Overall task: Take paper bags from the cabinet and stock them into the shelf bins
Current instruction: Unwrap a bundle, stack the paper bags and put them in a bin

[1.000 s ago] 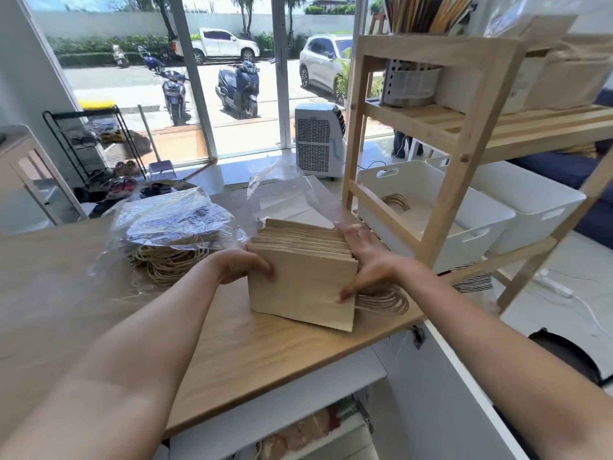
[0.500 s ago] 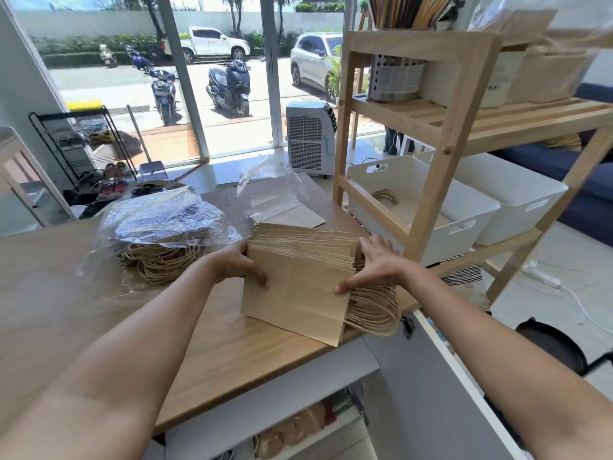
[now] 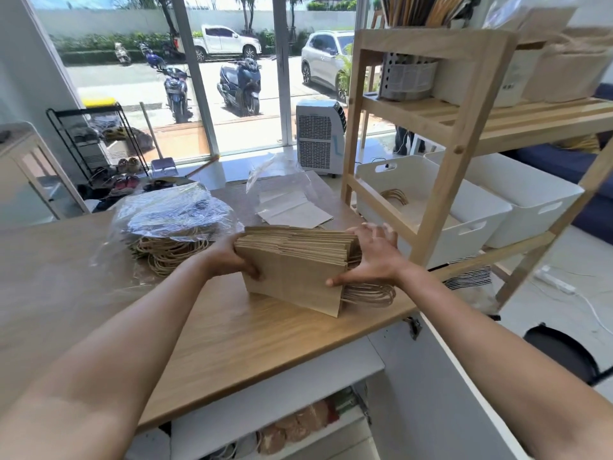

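While the stack of paper bags (image 3: 298, 270) stands on the counter (image 3: 232, 333), the left hand (image 3: 232, 260) grips one end and the right hand (image 3: 371, 260) grips the other.

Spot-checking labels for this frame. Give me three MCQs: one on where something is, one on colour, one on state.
1. Where is the stack of paper bags?
A. inside a bin
B. on the wooden counter
C. on the floor

2. What colour are the shelf bins?
A. white
B. black
C. green

3. How is the stack held?
A. left hand only
B. untouched
C. between both hands

Key: 1 B, its lower edge rests on the wooden counter; 2 A, both look white; 3 C, left hand and right hand flank its ends.
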### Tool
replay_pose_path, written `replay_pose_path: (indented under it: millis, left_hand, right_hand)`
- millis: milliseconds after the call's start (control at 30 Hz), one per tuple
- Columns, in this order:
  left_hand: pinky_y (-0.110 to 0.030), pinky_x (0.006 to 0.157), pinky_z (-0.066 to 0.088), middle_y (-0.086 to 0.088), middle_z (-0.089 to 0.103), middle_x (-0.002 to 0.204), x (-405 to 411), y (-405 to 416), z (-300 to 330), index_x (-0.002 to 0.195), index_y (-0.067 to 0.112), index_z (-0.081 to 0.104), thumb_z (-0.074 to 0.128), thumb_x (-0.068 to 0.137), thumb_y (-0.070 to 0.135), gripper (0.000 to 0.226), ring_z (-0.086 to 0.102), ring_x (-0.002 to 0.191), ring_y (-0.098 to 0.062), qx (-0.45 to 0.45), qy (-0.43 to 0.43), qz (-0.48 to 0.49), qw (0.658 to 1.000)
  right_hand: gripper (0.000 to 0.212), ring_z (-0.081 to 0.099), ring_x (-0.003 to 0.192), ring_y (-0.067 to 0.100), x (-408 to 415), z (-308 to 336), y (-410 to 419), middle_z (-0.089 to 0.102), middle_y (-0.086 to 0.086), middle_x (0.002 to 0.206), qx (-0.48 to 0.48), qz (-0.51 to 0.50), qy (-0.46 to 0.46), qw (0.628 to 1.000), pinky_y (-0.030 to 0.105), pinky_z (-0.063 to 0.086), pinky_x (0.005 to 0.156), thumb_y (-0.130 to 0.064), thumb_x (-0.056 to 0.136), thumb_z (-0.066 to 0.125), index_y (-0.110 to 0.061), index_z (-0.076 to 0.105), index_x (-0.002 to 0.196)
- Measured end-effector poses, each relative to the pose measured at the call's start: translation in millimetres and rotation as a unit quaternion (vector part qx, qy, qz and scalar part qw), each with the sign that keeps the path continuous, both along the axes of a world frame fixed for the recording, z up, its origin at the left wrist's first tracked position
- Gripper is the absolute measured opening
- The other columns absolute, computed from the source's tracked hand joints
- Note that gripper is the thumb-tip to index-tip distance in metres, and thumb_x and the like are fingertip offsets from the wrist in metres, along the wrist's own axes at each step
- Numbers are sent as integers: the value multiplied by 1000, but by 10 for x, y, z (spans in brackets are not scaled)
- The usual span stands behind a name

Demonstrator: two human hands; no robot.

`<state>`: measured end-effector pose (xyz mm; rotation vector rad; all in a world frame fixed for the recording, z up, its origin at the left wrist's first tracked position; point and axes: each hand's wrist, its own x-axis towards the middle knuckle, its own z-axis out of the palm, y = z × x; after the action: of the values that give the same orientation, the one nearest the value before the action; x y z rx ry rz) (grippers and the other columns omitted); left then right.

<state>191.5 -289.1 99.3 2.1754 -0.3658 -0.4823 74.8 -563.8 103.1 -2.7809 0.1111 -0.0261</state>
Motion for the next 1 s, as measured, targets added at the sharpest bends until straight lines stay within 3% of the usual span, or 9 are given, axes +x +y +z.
replay_pose_path:
  millis: [133, 267, 367, 500, 600, 700, 833, 933, 1000]
  left_hand:
    - [-25, 84, 49, -1, 69, 105, -28, -4, -134, 108, 12, 69, 90, 51, -4, 63, 63, 101, -17, 12, 24, -2, 1000]
    - [-19, 75, 50, 6, 70, 95, -77, -91, -136, 94, 18, 69, 85, 56, -11, 51, 61, 97, -13, -72, 109, -9, 991]
    - [-20, 76, 51, 4, 68, 97, -93, -100, -88, 94, 18, 66, 83, 57, -13, 51, 60, 98, -14, -82, 140, -13, 987]
    - [-29, 89, 49, -2, 62, 113, 49, -3, 113, 114, 23, 53, 90, 50, 0, 77, 57, 110, -20, -41, 83, -22, 996]
    - [-25, 87, 46, 0, 58, 111, 164, -13, 406, 117, 21, 53, 91, 57, 9, 71, 55, 108, -19, 81, -23, -64, 994]
    - [-25, 93, 40, 4, 52, 117, 139, -194, 604, 119, 29, 54, 92, 56, 30, 74, 52, 109, -17, 222, -115, -132, 959]
    - [-26, 89, 43, 9, 52, 114, 12, -448, 553, 124, 29, 50, 91, 55, 40, 81, 52, 107, -15, 287, -149, -202, 924]
    - [-28, 89, 44, 4, 57, 116, 2, -504, 458, 117, 26, 52, 90, 53, 43, 76, 54, 110, -19, 312, -188, -225, 904]
    - [-30, 92, 44, 1, 57, 121, 10, -500, 439, 118, 26, 49, 90, 53, 43, 79, 53, 112, -20, 325, -193, -230, 897]
  right_hand:
    - [124, 43, 130, 28, -7, 52, 82, 49, 4, 138, 12, 44, 54, 997, 39, 27, 114, -75, 47, 75, -24, 18, 145]
    - [131, 35, 137, 29, 29, 34, 141, 39, 7, 147, 10, 49, 75, 996, 46, 17, 117, -70, 52, 76, -24, 2, 150]
    - [122, 39, 130, 31, 107, -41, 114, 47, 8, 136, 14, 31, 91, 995, 46, 24, 112, -72, 52, 73, -22, 12, 144]
    - [117, 41, 122, 31, 164, -107, 54, 50, 8, 126, 6, 21, 96, 995, 45, 31, 105, -76, 48, 70, -24, 18, 139]
    - [119, 43, 119, 29, 177, -131, 32, 52, 6, 123, 6, 22, 88, 996, 44, 32, 104, -81, 42, 67, -24, 21, 136]
    - [116, 46, 116, 27, 182, -151, 18, 53, 5, 121, -6, 31, 74, 997, 42, 31, 102, -82, 42, 66, -23, 24, 133]
    - [119, 43, 121, 26, 147, -122, 44, 52, 2, 128, -1, 41, 77, 996, 43, 30, 107, -84, 40, 66, -26, 24, 135]
    - [112, 48, 121, 18, 80, 103, -34, 51, -4, 135, 106, 83, 157, 978, 41, 37, 108, -86, 45, 62, -35, 30, 139]
    - [101, 51, 122, 14, 104, 303, -77, 51, -5, 139, 194, 100, 160, 963, 37, 38, 109, -85, 57, 54, -31, 40, 141]
